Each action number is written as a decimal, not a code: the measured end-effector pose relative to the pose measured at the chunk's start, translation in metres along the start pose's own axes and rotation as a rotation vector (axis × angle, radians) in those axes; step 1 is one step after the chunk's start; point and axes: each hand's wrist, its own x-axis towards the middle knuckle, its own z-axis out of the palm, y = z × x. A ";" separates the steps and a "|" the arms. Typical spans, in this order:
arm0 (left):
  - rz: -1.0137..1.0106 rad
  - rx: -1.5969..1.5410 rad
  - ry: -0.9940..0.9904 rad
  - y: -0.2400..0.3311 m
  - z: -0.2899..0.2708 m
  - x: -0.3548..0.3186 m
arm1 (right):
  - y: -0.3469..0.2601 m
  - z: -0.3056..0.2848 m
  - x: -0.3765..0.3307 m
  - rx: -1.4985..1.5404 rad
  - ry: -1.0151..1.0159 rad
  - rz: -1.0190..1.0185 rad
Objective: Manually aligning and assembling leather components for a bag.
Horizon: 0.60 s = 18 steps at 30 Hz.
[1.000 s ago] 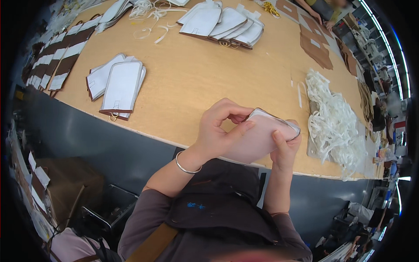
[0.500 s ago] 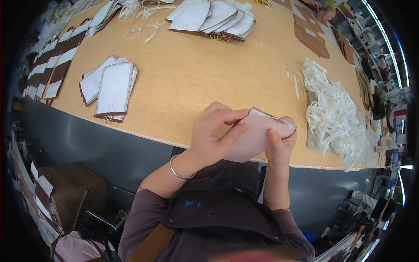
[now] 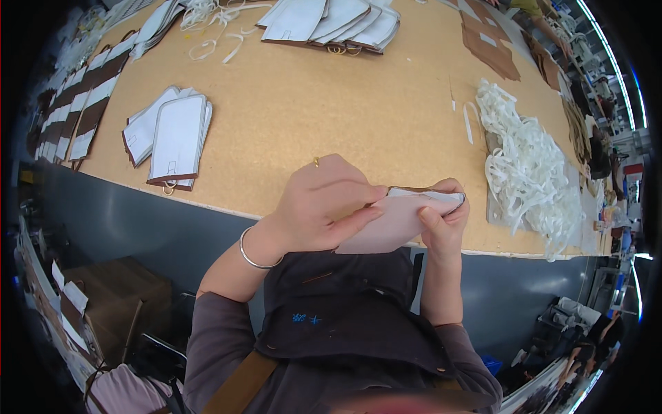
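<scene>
Above the table's near edge I hold a pale, white-backed panel (image 3: 386, 224) with a dark brown edge, tilted so its broad pale face is toward me. My left hand (image 3: 324, 203) is closed at its upper left, thumb and fingertips pinching at the rim. At the other end my right hand (image 3: 445, 215) grips the corner, its thumb flat on the pale face and the fingers behind. What lies inside the panel's far side is hidden. To the left on the table, several similar white panels (image 3: 181, 138) with brown ends and gold rings lie in a small fanned pile.
The wooden table (image 3: 331, 103) spans the view. A heap of white tape (image 3: 531, 169) lies at right. More white panels (image 3: 331, 24) are fanned at the back, with brown pieces (image 3: 488, 45) at far right. Brown-and-white strips (image 3: 96, 100) line the left edge. Another person's arm (image 3: 545, 27) shows at far right.
My left hand has shifted left and turned, showing more of its back. The panel has tipped flatter, while my right hand keeps its grip. The whole view has moved slightly.
</scene>
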 end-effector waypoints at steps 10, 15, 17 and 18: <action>-0.357 -0.625 -0.107 -0.007 -0.007 0.001 | -0.006 0.007 -0.003 -0.063 -0.053 -0.031; 0.004 -0.233 -0.152 -0.003 -0.012 0.007 | -0.004 0.006 -0.003 -0.046 -0.043 -0.003; -0.250 -0.395 -0.159 0.000 -0.012 0.006 | -0.004 0.005 -0.003 -0.029 -0.026 0.005; -0.251 -0.395 -0.160 0.001 -0.012 0.007 | -0.005 0.003 -0.002 -0.041 -0.052 0.009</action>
